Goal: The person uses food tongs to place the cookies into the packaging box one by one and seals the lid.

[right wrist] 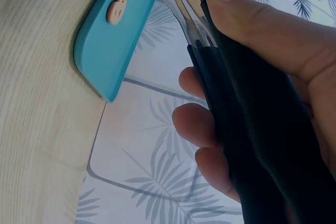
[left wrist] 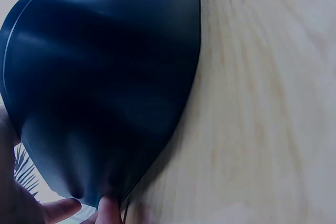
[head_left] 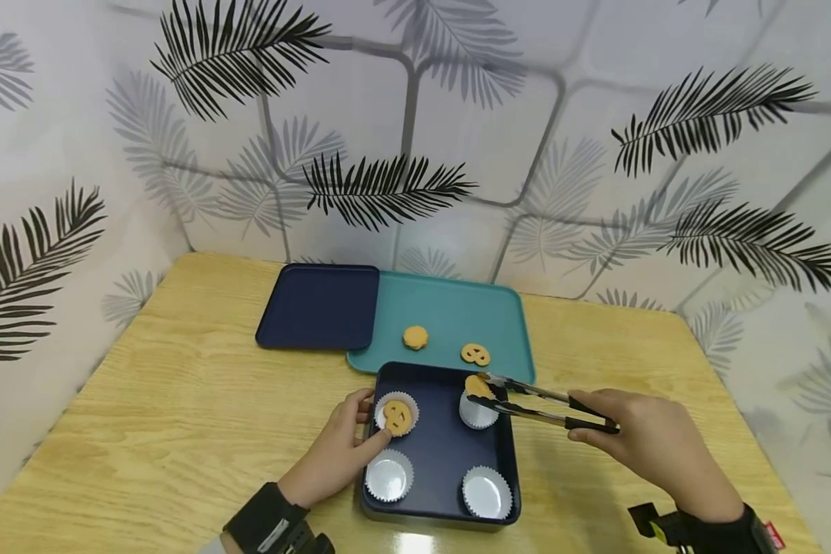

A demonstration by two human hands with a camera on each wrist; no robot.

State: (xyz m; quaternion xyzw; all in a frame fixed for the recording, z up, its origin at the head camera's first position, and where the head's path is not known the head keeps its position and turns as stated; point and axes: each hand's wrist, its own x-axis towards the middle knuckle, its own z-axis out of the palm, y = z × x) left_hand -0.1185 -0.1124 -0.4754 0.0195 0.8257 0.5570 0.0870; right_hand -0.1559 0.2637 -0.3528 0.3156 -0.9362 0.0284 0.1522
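Head view, right grip (head_left: 654, 438) holding tongs (head_left: 540, 416), left grip (head_left: 339, 446) holding box (head_left: 439, 454), teal tray (head_left: 457, 308), navy tray (head_left: 322, 308) behind

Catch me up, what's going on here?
A person's right hand holds tongs, with a cookie between their tips at the far right paper cup in the dark box. The left hand holds the box's left side. The far left cup has a pretzel-shaped cookie; the near left cup and near right cup are empty. More cookies lie on the teal tray.
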